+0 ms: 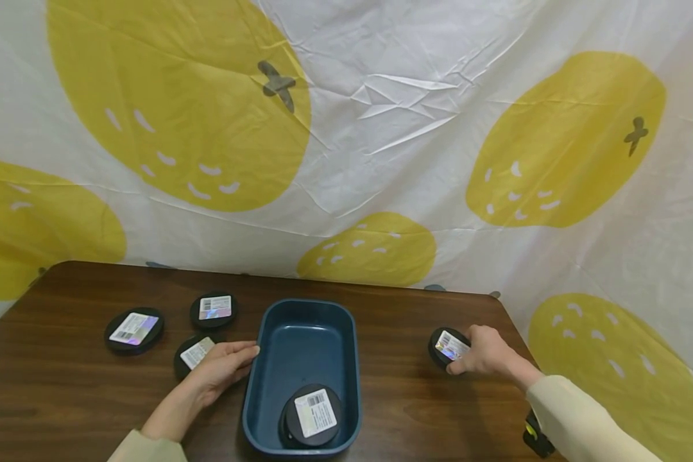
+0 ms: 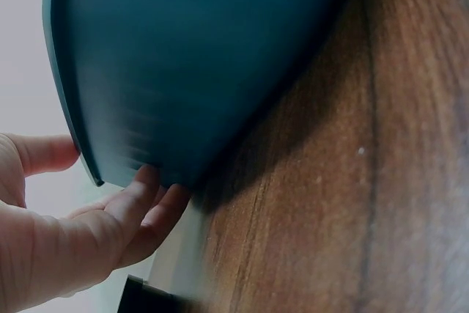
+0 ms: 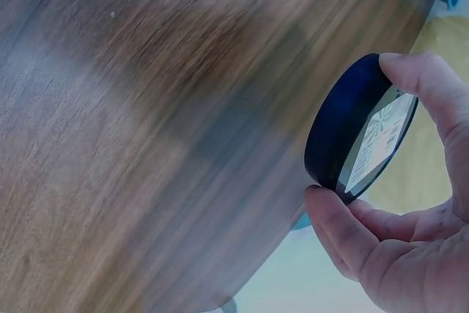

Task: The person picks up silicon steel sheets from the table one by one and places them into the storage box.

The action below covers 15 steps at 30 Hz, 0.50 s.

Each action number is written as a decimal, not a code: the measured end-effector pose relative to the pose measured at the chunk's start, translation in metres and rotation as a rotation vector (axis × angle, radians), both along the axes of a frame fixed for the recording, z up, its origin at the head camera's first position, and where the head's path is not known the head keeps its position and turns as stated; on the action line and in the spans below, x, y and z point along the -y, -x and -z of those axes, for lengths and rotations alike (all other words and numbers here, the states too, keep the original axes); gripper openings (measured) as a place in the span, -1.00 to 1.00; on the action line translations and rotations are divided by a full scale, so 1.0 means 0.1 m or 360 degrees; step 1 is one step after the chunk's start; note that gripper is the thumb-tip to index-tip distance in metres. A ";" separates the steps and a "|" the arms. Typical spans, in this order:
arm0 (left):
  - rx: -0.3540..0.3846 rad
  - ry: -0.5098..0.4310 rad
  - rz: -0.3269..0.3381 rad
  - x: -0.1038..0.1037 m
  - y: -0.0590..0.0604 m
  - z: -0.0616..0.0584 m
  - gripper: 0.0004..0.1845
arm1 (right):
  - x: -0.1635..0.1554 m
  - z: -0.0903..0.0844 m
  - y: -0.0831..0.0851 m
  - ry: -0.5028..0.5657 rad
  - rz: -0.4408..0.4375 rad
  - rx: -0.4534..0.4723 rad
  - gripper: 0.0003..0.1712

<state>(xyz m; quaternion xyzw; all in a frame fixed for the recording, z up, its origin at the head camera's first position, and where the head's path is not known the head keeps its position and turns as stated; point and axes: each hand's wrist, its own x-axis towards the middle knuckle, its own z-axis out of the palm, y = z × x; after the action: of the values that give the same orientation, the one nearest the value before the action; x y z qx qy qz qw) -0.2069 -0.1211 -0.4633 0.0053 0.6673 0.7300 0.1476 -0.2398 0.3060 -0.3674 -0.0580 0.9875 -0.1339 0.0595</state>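
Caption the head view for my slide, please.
Right hand grips a black disc; left hand steadies the blue tray.

The table (image 1: 63, 378) is dark brown wood with a fine streaked grain. On it sits a deep teal-blue tray (image 1: 346, 359), one flat colour inside and out. The round tins are black; the tin in the tray (image 1: 312, 416) bears a white label with a black barcode. The three tins at the left (image 1: 134, 330) carry white labels with a shimmering violet-blue sheen, and the tin at the right (image 1: 447, 346) shows a similar white label with dark print. The backdrop cloth (image 1: 416, 115) is creased white, printed with large mustard-yellow fruit shapes flecked with small white dashes and topped with grey stalks. The person's sleeves (image 1: 583, 417) are pale cream.
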 end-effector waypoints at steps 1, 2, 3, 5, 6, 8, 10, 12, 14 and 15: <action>0.0003 0.0000 0.0000 0.00 0.00 0.00 -0.49 | 0.01 -0.01 -0.01 0.0002 -0.0017 -0.0008 -0.37; 0.0006 0.0001 0.0001 0.00 0.00 0.00 -0.49 | 0.03 -0.03 -0.02 0.0001 -0.0028 -0.0010 -0.36; 0.0010 0.0003 0.0000 0.00 0.00 0.00 -0.49 | 0.04 -0.04 -0.02 0.0000 -0.0043 -0.0015 -0.35; 0.0015 0.0006 0.0001 0.00 0.01 0.01 -0.49 | 0.08 -0.06 -0.05 0.0005 -0.0054 -0.0008 -0.32; 0.0016 0.0008 0.0000 0.00 0.01 0.01 -0.49 | 0.09 -0.08 -0.05 0.0006 -0.0062 -0.0007 -0.31; 0.0016 0.0012 -0.0002 0.00 0.02 0.01 -0.49 | 0.12 -0.10 -0.07 0.0006 -0.0068 0.0001 -0.27; 0.0013 0.0013 -0.0002 0.00 0.02 0.01 -0.49 | 0.16 -0.12 -0.09 0.0013 -0.0083 0.0000 -0.25; 0.0008 0.0013 -0.0003 0.00 0.01 0.01 -0.50 | 0.17 -0.14 -0.10 0.0012 -0.0107 -0.0009 -0.24; 0.0005 0.0012 -0.0003 0.00 0.01 0.01 -0.50 | 0.19 -0.15 -0.11 0.0007 -0.0125 -0.0019 -0.24; 0.0003 0.0010 -0.0002 0.00 0.01 0.01 -0.50 | 0.20 -0.16 -0.11 0.0002 -0.0137 -0.0026 -0.23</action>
<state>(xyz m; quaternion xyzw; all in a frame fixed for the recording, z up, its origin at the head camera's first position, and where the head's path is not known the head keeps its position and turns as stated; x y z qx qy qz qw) -0.2077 -0.1213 -0.4642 0.0037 0.6695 0.7280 0.1476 -0.2289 0.2859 -0.3516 -0.1016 0.9845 -0.1313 0.0570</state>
